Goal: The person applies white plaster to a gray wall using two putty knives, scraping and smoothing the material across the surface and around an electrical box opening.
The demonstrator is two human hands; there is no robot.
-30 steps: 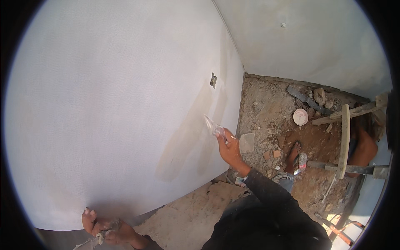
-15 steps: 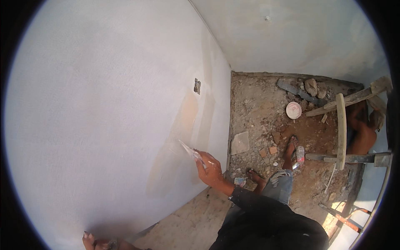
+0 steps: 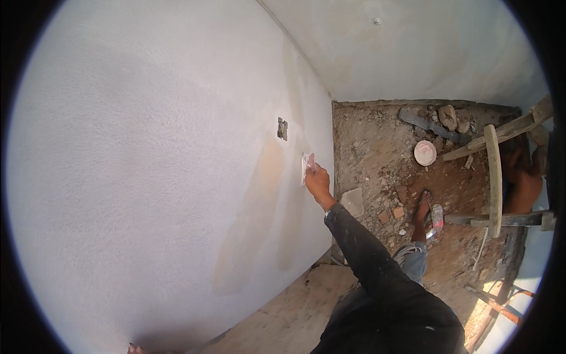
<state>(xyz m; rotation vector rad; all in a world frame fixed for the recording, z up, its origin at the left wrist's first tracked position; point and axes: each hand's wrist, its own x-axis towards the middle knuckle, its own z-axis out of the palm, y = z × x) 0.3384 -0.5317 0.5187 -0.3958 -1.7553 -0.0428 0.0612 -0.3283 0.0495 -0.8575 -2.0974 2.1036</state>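
Observation:
My right hand (image 3: 319,182) is closed around a putty knife (image 3: 306,168) smeared with whitish paste. The blade lies against the white wall (image 3: 147,165), close to its far corner and below right of a small rectangular socket hole (image 3: 282,128). Damp-looking beige streaks (image 3: 247,230) of filler run down the wall left of the knife. At the lower left edge, only the fingertips of my left hand (image 3: 135,349) show beside the wall; the rest of it is out of the picture.
On the rubble-strewn dirt floor stands a white bucket (image 3: 425,153) with pinkish paste. Wooden trestle pieces (image 3: 494,183) rise at the right, where another person (image 3: 525,186) is crouched behind them. Stones (image 3: 448,118), broken bricks (image 3: 398,212) and a bottle (image 3: 437,218) lie about.
My right hand has moved up and to the far side with the putty knife, from the beige streak to near the corner. My left hand has dropped mostly out of view.

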